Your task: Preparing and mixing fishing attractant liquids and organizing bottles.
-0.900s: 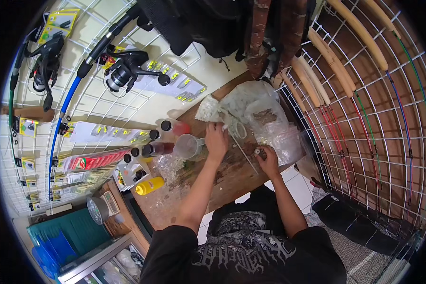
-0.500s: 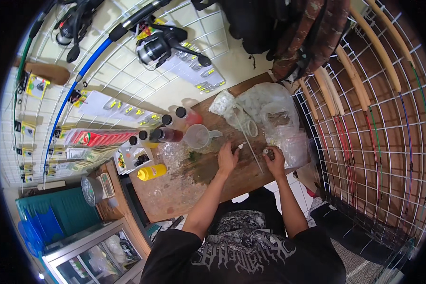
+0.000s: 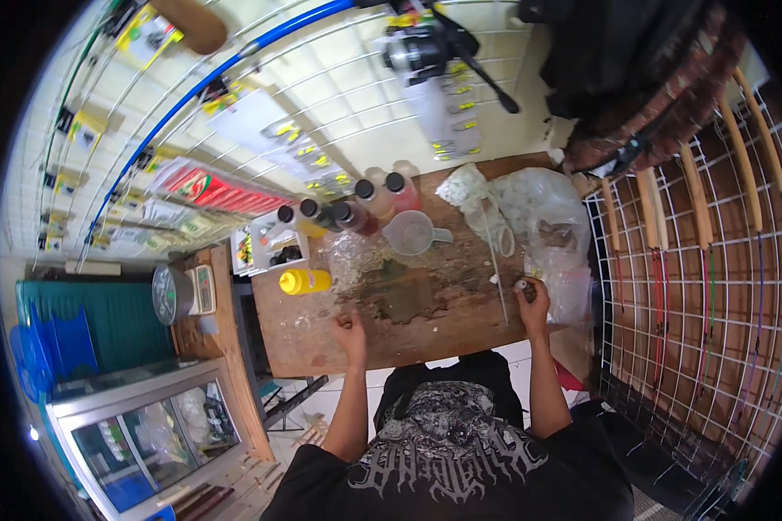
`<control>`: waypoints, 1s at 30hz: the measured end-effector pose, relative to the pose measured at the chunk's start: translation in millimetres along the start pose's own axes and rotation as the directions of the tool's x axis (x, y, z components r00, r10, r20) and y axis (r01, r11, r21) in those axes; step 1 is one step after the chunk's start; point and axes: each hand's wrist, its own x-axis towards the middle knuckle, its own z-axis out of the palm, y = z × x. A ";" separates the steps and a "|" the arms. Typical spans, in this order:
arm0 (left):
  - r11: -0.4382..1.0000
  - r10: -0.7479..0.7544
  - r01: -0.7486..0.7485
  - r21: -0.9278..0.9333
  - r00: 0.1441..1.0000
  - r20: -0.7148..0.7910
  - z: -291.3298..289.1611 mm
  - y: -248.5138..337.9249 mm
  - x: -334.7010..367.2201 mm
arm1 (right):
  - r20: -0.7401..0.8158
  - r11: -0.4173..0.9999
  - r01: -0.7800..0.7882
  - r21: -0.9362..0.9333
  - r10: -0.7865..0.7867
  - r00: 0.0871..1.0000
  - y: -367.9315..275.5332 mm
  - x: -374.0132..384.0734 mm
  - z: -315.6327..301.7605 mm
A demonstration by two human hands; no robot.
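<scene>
My right hand is closed around a small dark vial-like container with a pale round top, over the right part of the wooden table. Most of that container is hidden by my fingers. Just left of it lies a small white piece, close to a long thin pale stick. Near the table's front left, my left hand has its fingers curled together; whatever is in them, if anything, is too small to make out. A yellow squeeze bottle lies beyond that hand.
Several dark-capped bottles with coloured liquid line the back, beside a clear measuring jug. Plastic bags fill the right back. A white tray stands at the left edge. Wire racks with rods rise at the right.
My left hand has moved left, away from the right hand; the white piece at its fingertips no longer shows there. My right hand still holds the small container. The whole view has shifted.
</scene>
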 end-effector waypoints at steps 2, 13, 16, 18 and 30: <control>0.998 -0.051 0.056 0.042 0.991 -0.124 -11.6 1.6 21.8 | -0.010 0.999 -0.034 0.001 0.034 0.999 7.6 0.6 -0.4; 0.931 0.142 -0.115 -0.345 0.988 0.055 -25.9 35.6 95.1 | 0.014 0.985 -0.159 0.069 0.158 0.987 -11.8 0.8 -2.8; 0.900 0.324 -0.254 -0.353 0.934 0.152 -36.5 37.7 88.6 | 0.020 0.993 -0.109 0.053 0.108 0.994 -39.4 2.7 -3.3; 0.927 0.318 -0.257 -0.275 0.925 0.209 -41.2 48.1 74.6 | 0.035 0.987 -0.095 0.129 0.091 0.995 -56.3 3.6 0.4; 0.889 0.441 -0.438 -0.133 0.740 0.508 -42.7 100.6 14.2 | 0.382 0.949 0.101 0.299 -0.216 0.899 -243.6 -1.5 38.8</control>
